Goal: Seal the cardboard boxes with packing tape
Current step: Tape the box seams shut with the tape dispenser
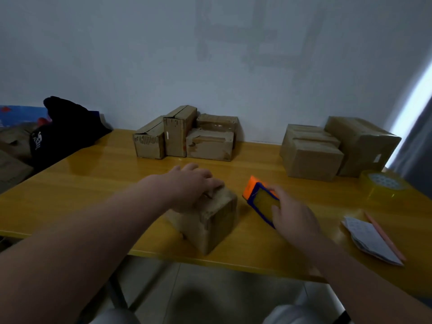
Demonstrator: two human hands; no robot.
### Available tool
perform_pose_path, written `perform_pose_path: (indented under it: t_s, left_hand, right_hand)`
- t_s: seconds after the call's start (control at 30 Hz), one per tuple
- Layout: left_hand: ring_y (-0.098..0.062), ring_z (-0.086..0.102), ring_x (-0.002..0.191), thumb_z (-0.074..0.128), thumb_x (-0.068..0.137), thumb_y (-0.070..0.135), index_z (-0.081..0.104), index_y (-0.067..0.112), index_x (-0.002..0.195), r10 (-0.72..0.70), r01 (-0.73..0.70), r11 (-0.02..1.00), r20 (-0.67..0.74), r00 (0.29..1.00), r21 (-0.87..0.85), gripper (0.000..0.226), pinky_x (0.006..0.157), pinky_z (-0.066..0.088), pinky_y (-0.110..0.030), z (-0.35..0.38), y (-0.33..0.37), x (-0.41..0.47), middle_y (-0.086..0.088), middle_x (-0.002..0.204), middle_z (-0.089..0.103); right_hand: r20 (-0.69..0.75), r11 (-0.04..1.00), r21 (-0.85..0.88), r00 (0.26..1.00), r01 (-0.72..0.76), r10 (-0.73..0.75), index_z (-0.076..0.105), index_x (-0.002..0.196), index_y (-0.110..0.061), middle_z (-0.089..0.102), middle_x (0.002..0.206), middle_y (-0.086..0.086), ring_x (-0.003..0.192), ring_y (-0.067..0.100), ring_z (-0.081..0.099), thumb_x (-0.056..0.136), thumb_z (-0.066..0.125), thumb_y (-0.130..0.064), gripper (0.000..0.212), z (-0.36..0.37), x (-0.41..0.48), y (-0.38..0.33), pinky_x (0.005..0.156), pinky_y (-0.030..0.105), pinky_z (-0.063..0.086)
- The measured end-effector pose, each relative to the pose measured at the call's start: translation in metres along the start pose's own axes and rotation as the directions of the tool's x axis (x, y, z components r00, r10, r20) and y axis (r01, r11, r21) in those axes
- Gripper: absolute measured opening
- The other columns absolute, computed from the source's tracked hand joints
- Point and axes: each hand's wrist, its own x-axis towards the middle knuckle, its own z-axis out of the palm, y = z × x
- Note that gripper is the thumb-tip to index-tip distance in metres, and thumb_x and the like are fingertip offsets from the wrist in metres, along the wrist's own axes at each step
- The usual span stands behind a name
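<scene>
A small cardboard box (210,220) stands near the front edge of the yellow table (93,181). My left hand (191,185) lies flat on the box's top, fingers spread over its far edge. Just right of the box, my right hand (292,216) grips a tape dispenser (259,199) with a blue frame, an orange front and a roll of clear tape in it. The dispenser hovers beside the box, apart from it. A spare roll of clear packing tape (383,185) lies at the table's right edge.
Several cardboard boxes (187,136) stand against the wall at the back centre, and more boxes (334,148) at the back right. A dark bag (65,132) sits at the back left corner. A sheet of stickers (371,239) and a pink pencil (385,237) lie at the front right.
</scene>
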Motion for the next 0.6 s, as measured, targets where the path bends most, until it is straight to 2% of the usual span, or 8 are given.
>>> perform_pose_path:
  t_s: [0.1,0.2,0.3,0.37,0.4,0.47,0.53,0.6]
  left_hand:
    - [-0.032,0.007,0.143,0.07,0.079,0.017,-0.014,0.056,0.137,0.166,-0.133,0.971,-0.156,0.974,0.199,0.109,0.112,0.023,-0.053,0.006,-0.002,0.0,0.004,0.157,0.003]
    - [-0.029,0.009,0.143,0.069,0.081,0.024,-0.017,0.056,0.137,0.21,-0.135,0.95,-0.257,0.943,0.281,0.107,0.112,0.021,-0.049,0.011,-0.007,-0.001,0.005,0.157,0.003]
    - [-0.021,0.021,0.138,0.062,0.085,0.03,0.017,0.051,0.142,0.035,-0.024,0.999,-0.38,0.924,0.034,0.075,0.11,0.025,-0.042,0.014,-0.001,-0.009,0.008,0.15,0.03]
    - [-0.015,0.031,0.13,0.045,0.089,0.048,0.038,0.043,0.138,-0.087,-0.017,0.973,-0.434,0.897,-0.23,0.049,0.102,0.033,-0.036,0.018,0.008,-0.015,0.011,0.138,0.048]
    - [-0.014,0.034,0.128,0.037,0.087,0.059,0.043,0.041,0.135,-0.124,-0.013,0.95,-0.415,0.901,-0.311,0.052,0.099,0.035,-0.035,0.02,0.013,-0.017,0.011,0.135,0.051]
    - [-0.014,0.031,0.131,0.038,0.084,0.065,0.042,0.039,0.137,-0.11,0.004,0.957,-0.352,0.93,-0.289,0.059,0.103,0.03,-0.036,0.025,0.021,-0.021,0.015,0.139,0.048]
    - [-0.013,0.025,0.136,0.045,0.088,0.057,0.033,0.04,0.141,-0.08,0.016,0.981,-0.329,0.941,-0.194,0.057,0.111,0.021,-0.036,0.032,0.023,-0.021,0.017,0.147,0.037]
    - [-0.013,0.019,0.14,0.046,0.09,0.052,0.024,0.041,0.144,-0.055,-0.001,0.986,-0.33,0.942,-0.168,0.06,0.115,0.012,-0.038,0.036,0.021,-0.021,0.017,0.151,0.029]
  right_hand:
    - [-0.01,0.938,0.332,0.994,-0.097,0.107,0.048,0.13,-0.035,0.059,0.092,-0.002,0.075,0.017,0.059,0.096,0.045,-0.017,0.039,-0.013,0.009,0.003,0.06,0.03,0.046]
    - [0.12,0.787,0.565,0.969,-0.246,0.217,0.053,0.123,-0.033,0.061,0.104,-0.002,0.082,0.017,0.063,0.089,0.06,-0.028,0.034,-0.021,0.011,0.008,0.065,0.033,0.053]
    - [0.174,0.839,0.481,0.965,-0.256,0.195,0.045,0.126,-0.032,0.055,0.109,-0.004,0.094,0.018,0.06,0.071,0.079,-0.046,0.066,-0.022,0.006,0.014,0.071,0.034,0.052]
    - [0.186,0.894,0.382,0.967,-0.235,0.175,0.04,0.132,-0.029,0.053,0.109,-0.004,0.094,0.016,0.055,0.065,0.084,-0.044,0.081,-0.023,0.005,0.017,0.064,0.027,0.046]
    - [0.183,0.914,0.338,0.969,-0.223,0.169,0.039,0.134,-0.027,0.053,0.109,-0.003,0.093,0.016,0.054,0.066,0.084,-0.04,0.082,-0.024,0.005,0.018,0.063,0.027,0.045]
    - [0.173,0.958,0.21,0.972,-0.193,0.158,0.037,0.136,-0.026,0.054,0.105,-0.002,0.09,0.018,0.054,0.071,0.08,-0.03,0.078,-0.026,0.006,0.02,0.063,0.028,0.044]
    - [0.15,0.985,0.065,0.977,-0.16,0.149,0.037,0.137,-0.028,0.053,0.099,-0.002,0.084,0.017,0.053,0.076,0.074,-0.024,0.072,-0.027,0.006,0.02,0.057,0.026,0.04]
    - [0.125,0.988,0.035,0.982,-0.149,0.144,0.038,0.136,-0.028,0.053,0.097,-0.001,0.082,0.018,0.052,0.078,0.071,-0.02,0.067,-0.026,0.005,0.02,0.055,0.025,0.038]
